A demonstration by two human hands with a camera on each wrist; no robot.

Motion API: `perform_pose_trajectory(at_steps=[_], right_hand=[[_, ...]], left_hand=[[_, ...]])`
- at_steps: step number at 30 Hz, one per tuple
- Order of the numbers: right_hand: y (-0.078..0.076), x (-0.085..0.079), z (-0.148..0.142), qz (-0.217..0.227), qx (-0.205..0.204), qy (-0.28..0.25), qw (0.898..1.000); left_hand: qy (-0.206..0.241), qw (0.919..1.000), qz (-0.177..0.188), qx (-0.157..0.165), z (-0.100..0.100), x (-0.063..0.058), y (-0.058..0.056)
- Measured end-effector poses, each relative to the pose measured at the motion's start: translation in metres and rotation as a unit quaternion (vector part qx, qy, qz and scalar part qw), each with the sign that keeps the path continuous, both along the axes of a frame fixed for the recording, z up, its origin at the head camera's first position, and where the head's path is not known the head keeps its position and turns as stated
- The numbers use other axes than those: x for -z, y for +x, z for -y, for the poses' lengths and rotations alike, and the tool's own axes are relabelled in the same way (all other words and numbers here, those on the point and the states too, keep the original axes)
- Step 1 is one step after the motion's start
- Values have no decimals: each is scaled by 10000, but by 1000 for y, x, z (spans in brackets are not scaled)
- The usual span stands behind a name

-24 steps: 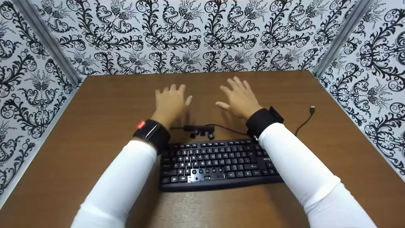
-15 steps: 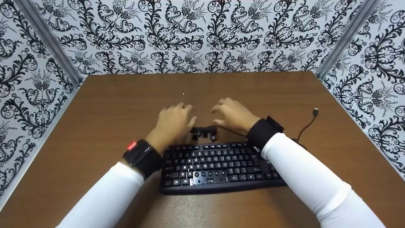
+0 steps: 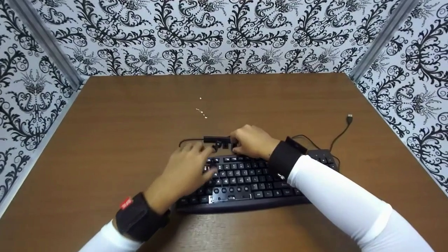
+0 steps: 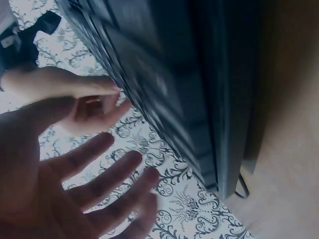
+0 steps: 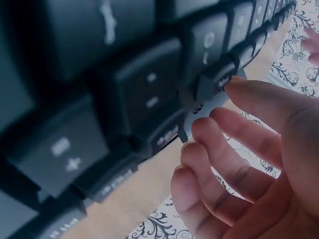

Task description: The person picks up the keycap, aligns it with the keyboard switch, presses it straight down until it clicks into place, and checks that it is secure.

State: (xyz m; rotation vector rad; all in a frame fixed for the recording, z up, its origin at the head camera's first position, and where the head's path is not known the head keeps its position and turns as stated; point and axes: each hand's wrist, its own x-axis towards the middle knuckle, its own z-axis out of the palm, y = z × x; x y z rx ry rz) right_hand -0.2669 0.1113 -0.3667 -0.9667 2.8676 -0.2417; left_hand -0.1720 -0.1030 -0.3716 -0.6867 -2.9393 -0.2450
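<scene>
A black keyboard [image 3: 241, 178] lies on the table, with a bare strip [image 3: 231, 193] along its lower left where keycaps are off. Behind it sit small loose keycaps [image 3: 225, 145] next to a slim black bar [image 3: 215, 139]. My right hand [image 3: 253, 141] reaches to the right end of this group and pinches a keycap [image 5: 217, 82]; in the right wrist view the thumb is on it and the other fingers curl beneath. Over the keyboard's left side is my left hand [image 3: 185, 168], holding nothing, its fingers spread loosely in the left wrist view.
A cable [image 3: 341, 134] with a USB plug [image 3: 349, 118] lies right of the keyboard. Bright specks [image 3: 201, 112] show on the table [image 3: 140, 105] behind. Patterned walls [image 3: 210, 38] border the back and sides.
Both hands have come back toward the body from the far table. The right hand has taken hold of the rightmost loose keycap. The left hand has moved over the keyboard's left side.
</scene>
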Motion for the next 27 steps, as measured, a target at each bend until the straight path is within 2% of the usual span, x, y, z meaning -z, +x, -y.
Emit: perform_pose_trajectory(at_steps=[4, 7, 20, 27], right_hand=[[1, 3, 1, -16, 41, -15, 10000], [0, 4, 2, -37, -5, -113, 9999], [-3, 7, 10, 39, -3, -64, 10000], [-4, 6, 6, 56, -189, -109, 9997]], left_hand=[[-101, 9959, 852, 292, 3, 6, 10], [-69, 9921, 1177, 420, 4, 10, 13], [131, 9880, 1399, 636, 11, 12, 19], [27, 9866, 1552, 513, 9, 11, 17]])
